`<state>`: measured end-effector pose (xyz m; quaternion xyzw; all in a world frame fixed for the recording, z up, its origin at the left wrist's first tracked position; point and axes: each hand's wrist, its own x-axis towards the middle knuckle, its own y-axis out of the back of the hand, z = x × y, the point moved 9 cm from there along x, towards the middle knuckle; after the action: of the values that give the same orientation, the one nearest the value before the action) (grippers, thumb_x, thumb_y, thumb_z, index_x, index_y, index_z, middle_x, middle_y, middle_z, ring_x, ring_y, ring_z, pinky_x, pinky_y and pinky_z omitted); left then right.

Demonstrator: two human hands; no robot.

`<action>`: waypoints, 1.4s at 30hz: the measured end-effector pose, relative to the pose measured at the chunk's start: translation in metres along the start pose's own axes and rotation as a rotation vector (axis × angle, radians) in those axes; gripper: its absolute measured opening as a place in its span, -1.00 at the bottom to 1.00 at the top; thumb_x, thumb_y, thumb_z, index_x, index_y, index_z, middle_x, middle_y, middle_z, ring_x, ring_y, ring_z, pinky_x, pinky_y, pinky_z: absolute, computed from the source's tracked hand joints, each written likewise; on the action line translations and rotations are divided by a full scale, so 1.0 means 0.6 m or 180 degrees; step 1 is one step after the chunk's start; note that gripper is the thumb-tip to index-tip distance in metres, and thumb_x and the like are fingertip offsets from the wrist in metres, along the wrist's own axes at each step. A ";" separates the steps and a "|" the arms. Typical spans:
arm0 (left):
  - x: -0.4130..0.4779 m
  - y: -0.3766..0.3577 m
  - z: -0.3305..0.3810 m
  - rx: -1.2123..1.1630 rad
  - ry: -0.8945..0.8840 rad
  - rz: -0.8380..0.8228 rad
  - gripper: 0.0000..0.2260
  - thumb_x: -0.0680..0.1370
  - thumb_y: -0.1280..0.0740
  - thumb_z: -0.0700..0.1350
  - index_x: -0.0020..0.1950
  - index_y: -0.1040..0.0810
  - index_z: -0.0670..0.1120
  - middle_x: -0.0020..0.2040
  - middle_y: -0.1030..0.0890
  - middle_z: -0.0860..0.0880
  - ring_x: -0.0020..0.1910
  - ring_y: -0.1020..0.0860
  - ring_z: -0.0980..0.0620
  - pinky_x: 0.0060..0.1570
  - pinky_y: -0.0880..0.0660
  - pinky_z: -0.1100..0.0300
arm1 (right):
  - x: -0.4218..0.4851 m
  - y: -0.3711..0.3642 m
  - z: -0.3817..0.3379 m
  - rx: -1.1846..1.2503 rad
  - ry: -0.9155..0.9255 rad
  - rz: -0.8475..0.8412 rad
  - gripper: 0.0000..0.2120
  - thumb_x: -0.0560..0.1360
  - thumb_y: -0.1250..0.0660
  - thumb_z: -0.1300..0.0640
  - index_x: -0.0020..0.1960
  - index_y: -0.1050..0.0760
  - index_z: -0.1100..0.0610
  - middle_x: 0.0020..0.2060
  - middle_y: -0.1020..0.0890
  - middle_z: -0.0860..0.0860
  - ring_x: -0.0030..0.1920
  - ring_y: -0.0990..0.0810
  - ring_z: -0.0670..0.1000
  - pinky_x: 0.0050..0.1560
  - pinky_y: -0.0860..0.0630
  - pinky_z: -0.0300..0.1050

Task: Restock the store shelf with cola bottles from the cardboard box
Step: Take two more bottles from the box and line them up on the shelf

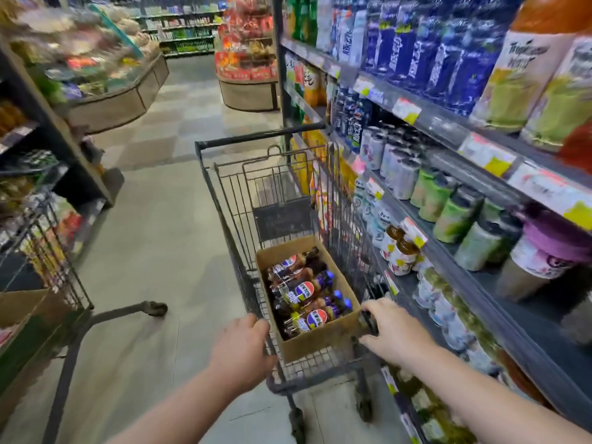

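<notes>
Head view, the only one we have: both hands are on the shopping cart (288, 219), well apart from each other. The left hand (242, 350) is wrapped over the near rim at the left corner, fingers curled around the wire. The right hand (395, 331) is closed on the dark handle grip at the right corner. Neither hand carries a bottle.

The cardboard box (320, 342) sits open in the cart basket, pushed against the near end, and the cola bottles (304, 291) lie on their sides inside it, blue caps pointing toward the drinks shelf (499, 315) on the right. The cart runs just beside that shelf, almost parallel to it. A second cart (64, 283) stands on the left of the aisle.

This looks like the parking step, with nothing unloaded yet. To do it well, I'd say bring the cart level with the row that takes cola. Which row that is I cannot tell from here, the labels are blurred. Keep a sliver of room between basket and shelf edge so price tags don't get scraped, and hold both grips even so the cart doesn't swing toward the other cart. Stop it dead before letting go, then reach for the nearest bottle with the shelf-side hand
</notes>
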<state>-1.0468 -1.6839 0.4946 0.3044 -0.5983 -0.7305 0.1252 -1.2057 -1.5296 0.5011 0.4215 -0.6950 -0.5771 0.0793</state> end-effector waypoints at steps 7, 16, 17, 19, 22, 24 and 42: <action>0.229 -0.025 -0.004 0.0386 -0.0585 -0.0377 -0.52 0.45 -0.26 0.14 0.32 -0.33 0.00 0.25 -0.43 -0.05 0.24 -0.42 -0.08 0.21 -0.38 0.07 | 0.152 -0.021 0.020 -0.0128 -0.0500 -0.0075 -0.48 0.49 -0.27 -0.04 0.41 -0.22 -0.03 0.34 -0.35 0.01 0.30 -0.41 0.11 0.22 -0.38 0.04; 0.547 -0.097 -0.016 0.0993 -0.1556 -0.0882 -0.45 0.47 -0.24 0.16 0.39 -0.22 -0.02 0.34 -0.37 -0.06 0.32 -0.37 -0.09 0.25 -0.35 0.01 | 0.364 -0.135 0.001 0.0732 -0.1574 -0.0200 -0.53 0.46 -0.31 0.02 0.33 -0.30 0.04 0.28 -0.38 0.06 0.24 -0.46 0.15 0.17 -0.49 0.03; 0.565 -0.099 -0.018 0.0987 -0.1588 -0.0883 -0.43 0.47 -0.24 0.17 0.40 -0.21 -0.02 0.34 -0.37 -0.05 0.32 -0.37 -0.09 0.24 -0.35 0.00 | 0.376 -0.146 -0.002 0.0788 -0.1622 -0.0198 -0.52 0.46 -0.31 0.00 0.34 -0.30 0.04 0.28 -0.38 0.05 0.24 -0.45 0.15 0.17 -0.48 0.03; 0.613 -0.121 -0.029 0.1015 -0.1648 -0.0941 -0.42 0.47 -0.25 0.16 0.42 -0.19 -0.01 0.34 -0.37 -0.05 0.32 -0.37 -0.08 0.24 -0.36 0.01 | 0.417 -0.181 -0.008 0.0954 -0.1775 -0.0228 -0.49 0.46 -0.31 -0.01 0.37 -0.27 0.04 0.29 -0.37 0.04 0.27 -0.44 0.14 0.19 -0.47 0.03; 0.668 -0.166 -0.045 0.1203 -0.1692 -0.1093 -0.36 0.46 -0.28 0.16 0.44 -0.16 -0.04 0.36 -0.34 -0.07 0.34 -0.34 -0.09 0.25 -0.35 0.02 | 0.470 -0.239 -0.015 0.1183 -0.1969 -0.0327 -0.39 0.45 -0.33 -0.03 0.43 -0.18 0.04 0.31 -0.35 0.06 0.31 -0.39 0.14 0.21 -0.46 0.06; 0.693 -0.202 -0.052 0.1282 -0.1723 -0.1221 -0.32 0.45 -0.30 0.18 0.45 -0.14 -0.06 0.38 -0.33 -0.08 0.34 -0.34 -0.09 0.26 -0.36 0.01 | 0.500 -0.281 -0.012 0.1402 -0.2113 -0.0358 -0.31 0.44 -0.35 -0.03 0.46 -0.11 0.05 0.36 -0.31 0.09 0.36 -0.33 0.16 0.26 -0.42 0.06; 0.785 -0.381 -0.101 0.0203 -0.1360 -0.2002 -0.05 0.29 -0.51 0.08 0.50 -0.03 -0.07 0.39 -0.32 -0.14 0.35 -0.37 -0.14 0.34 -0.34 -0.03 | 0.613 -0.473 0.000 0.3322 -0.3396 0.0321 0.04 0.24 -0.54 -0.09 0.49 -0.02 0.16 0.38 -0.23 0.16 0.37 -0.32 0.17 0.37 -0.30 -0.04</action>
<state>-1.3381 -1.9321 0.1326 0.3178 -0.5107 -0.7613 -0.2422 -1.2979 -1.7727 0.1164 0.0347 -0.8411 -0.2941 -0.4525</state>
